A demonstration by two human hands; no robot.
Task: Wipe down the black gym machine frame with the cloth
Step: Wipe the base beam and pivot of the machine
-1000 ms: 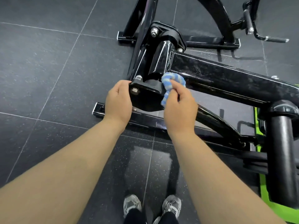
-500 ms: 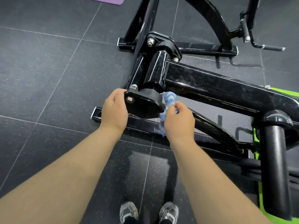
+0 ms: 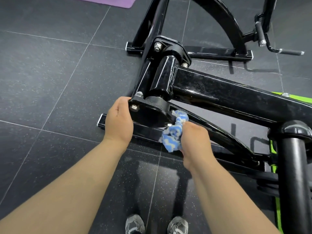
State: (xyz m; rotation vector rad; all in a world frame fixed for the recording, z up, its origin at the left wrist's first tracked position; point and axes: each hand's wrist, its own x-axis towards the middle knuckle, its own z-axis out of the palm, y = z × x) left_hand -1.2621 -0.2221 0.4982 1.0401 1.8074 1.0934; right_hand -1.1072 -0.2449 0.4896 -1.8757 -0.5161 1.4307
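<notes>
The fingers of the right hand [image 3: 194,141] are curled tight round a bunched blue-and-white cloth [image 3: 173,135], whose upper fold is pushed against the lower right edge of the end plate [image 3: 148,114], probably to reach into the corner by the bolts [image 3: 134,107], where a flat wipe would miss. The left hand [image 3: 119,122] has its fingers hooked over the plate's left edge, seemingly to brace the body and steady the pivot. Beyond, the black machine frame [image 3: 228,93] runs off to the right, glossy with pale specks, so most of it looks unwiped. Dark tiled floor [image 3: 50,81] lies beneath
</notes>
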